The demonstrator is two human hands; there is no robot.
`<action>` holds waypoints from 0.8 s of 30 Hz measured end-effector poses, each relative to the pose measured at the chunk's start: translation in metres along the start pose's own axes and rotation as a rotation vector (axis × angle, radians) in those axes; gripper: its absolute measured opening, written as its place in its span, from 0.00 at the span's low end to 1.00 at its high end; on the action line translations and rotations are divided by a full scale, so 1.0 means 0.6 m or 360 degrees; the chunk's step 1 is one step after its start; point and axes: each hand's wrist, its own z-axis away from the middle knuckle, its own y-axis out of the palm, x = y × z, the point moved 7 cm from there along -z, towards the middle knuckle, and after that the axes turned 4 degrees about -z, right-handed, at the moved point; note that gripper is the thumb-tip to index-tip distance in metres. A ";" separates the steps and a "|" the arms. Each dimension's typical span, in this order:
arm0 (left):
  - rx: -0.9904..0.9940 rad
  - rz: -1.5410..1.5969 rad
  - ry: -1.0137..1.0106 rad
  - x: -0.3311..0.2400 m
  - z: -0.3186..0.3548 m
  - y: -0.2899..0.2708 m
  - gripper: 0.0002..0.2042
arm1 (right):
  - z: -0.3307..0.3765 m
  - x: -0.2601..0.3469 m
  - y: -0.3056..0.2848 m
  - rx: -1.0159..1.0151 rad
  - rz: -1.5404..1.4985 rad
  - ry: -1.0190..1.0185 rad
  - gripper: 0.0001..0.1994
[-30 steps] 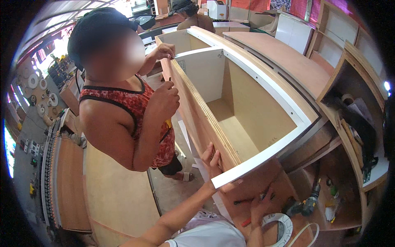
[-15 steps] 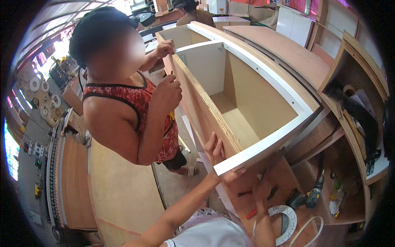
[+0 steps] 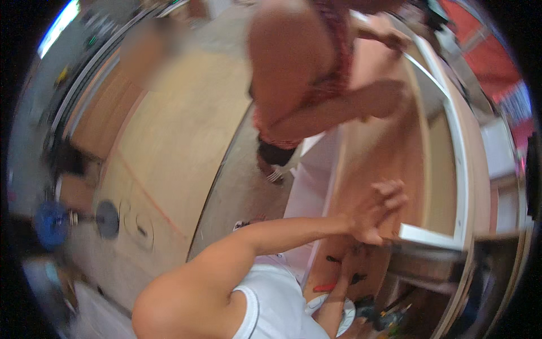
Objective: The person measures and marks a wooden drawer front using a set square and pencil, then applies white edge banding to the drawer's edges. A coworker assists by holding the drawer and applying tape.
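Note:
A wooden cabinet carcass with a white front frame [image 3: 463, 158] lies along my right side. My left hand [image 3: 381, 209] is off the wood, fingers spread, in front of its brown side panel [image 3: 403, 169] and near the white corner. Lower down, my right hand [image 3: 351, 255] is low over a brown wooden surface, its fingers blurred and partly hidden behind my left wrist. Beside it lie a red-handled tool [image 3: 324, 288] and a small dark tool [image 3: 358, 278]. A white ring-shaped roll [image 3: 346, 316] lies by my right forearm.
A co-worker in a red patterned top [image 3: 336, 51] stands across from me, arms reaching to the panel's far end. A large plywood sheet [image 3: 186, 113] spans the left. A drill [image 3: 370, 317] lies at the lower right. Blue and grey discs on a bar [image 3: 51, 225] stand at lower left.
The view has swung left and downward. My left hand has let go of the cabinet's near corner, its fingers now spread. My right hand stays low by the tools.

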 end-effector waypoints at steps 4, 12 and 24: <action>0.0045 0.0179 -0.0156 -0.005 0.035 0.059 0.59 | -0.047 -0.101 0.076 -0.0379 0.0039 -0.0184 0.24; 0.1031 0.0134 -0.0839 0.082 0.429 -0.045 0.29 | -0.248 -0.304 0.220 -0.0448 0.0564 -0.0293 0.31; -0.0193 -0.1834 -0.3562 -0.440 1.295 -0.844 0.16 | -0.100 -0.145 0.077 -0.0271 0.0268 -0.0184 0.32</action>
